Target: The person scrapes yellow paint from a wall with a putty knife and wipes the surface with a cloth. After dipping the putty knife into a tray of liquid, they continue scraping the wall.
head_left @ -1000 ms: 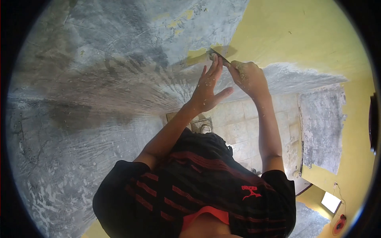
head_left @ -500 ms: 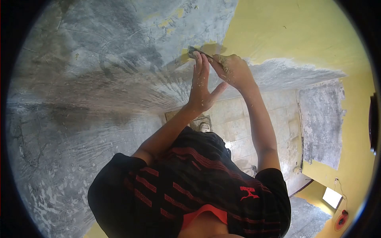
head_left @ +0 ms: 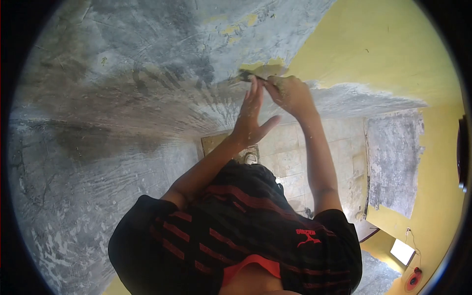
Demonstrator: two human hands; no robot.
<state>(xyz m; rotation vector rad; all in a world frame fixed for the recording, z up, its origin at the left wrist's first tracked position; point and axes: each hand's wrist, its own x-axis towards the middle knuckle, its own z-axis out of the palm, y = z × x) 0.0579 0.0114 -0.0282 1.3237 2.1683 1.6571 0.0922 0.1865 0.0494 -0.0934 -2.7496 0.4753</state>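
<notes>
My right hand [head_left: 293,97] is wrapped round the handle of a paint scraper [head_left: 260,78], its knuckles dusted with yellowish crumbs. The dark blade points left against the wall, at the lower edge of a leftover strip of yellow paint [head_left: 268,64]. My left hand [head_left: 250,119] has its fingers stretched out together, their tips at the blade, and its thumb spread toward my right wrist. Bits of debris cling to the fingers. The exact contact of blade and wall is blurred.
Grey bare wall [head_left: 162,44] spreads to the left, with yellow painted wall [head_left: 373,44] on the right. Below lies a tiled floor [head_left: 314,147], where a foot [head_left: 250,158] shows. A red round object [head_left: 414,279] with a cord is at lower right.
Both hands and the scraper have moved down the wall, from across the yellow strip to its lower edge. More of the strip now shows. The whole view has shifted slightly.
</notes>
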